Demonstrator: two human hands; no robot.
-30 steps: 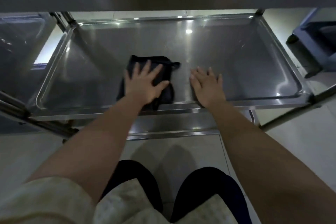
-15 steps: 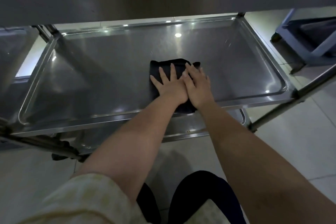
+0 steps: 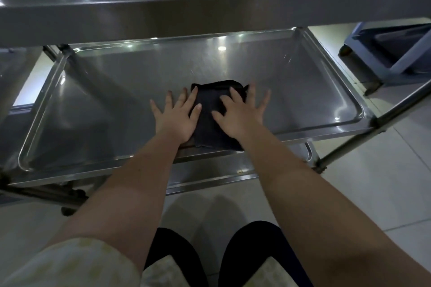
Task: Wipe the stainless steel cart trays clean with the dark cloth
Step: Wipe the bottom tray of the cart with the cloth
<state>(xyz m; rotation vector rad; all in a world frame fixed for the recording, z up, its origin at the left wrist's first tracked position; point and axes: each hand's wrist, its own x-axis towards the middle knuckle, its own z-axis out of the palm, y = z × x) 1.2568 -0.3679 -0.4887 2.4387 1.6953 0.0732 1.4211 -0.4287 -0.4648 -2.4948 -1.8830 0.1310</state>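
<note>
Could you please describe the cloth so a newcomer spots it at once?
On the middle steel tray, near its front edge, a folded cloth lies under the left hand and right hand. It is the only dark, soft thing on that shiny metal.

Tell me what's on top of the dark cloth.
The right hand lies spread on the dark cloth, right side; the left hand overlaps its left edge. A bare strip shows between them. The cloth under the hands and the tray beneath are hidden.

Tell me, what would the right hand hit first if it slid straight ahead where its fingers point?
Probably the tray's far rim; the floor ahead of the right hand looks free.
</note>
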